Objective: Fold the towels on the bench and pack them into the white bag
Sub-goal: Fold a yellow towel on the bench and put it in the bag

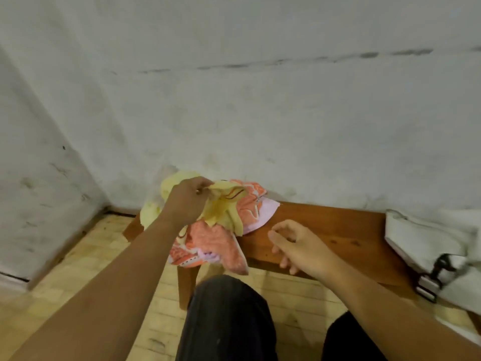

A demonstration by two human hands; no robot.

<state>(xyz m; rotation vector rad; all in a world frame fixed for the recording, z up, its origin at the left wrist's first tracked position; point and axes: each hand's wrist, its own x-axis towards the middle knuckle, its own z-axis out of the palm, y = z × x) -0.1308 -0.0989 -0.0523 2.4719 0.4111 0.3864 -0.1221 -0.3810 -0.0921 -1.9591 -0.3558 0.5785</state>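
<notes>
A heap of crumpled towels lies on the left end of the wooden bench (338, 230). My left hand (186, 201) is shut on a corner of a yellow towel (221, 207) and holds it above the heap. An orange and pink patterned towel (216, 243) lies under it and hangs over the bench's front edge. Another pale yellow towel (156, 207) sits at the heap's far left. My right hand (296, 246) hovers over the bench's middle, fingers loosely curled, holding nothing. The white bag (426, 235) lies on the bench's right end.
A white wall runs right behind the bench and meets a side wall at the left. The bag's strap has a black metal clip (440, 267). My knees in dark trousers (229, 316) are in front of the bench, above a light wooden floor (78, 277).
</notes>
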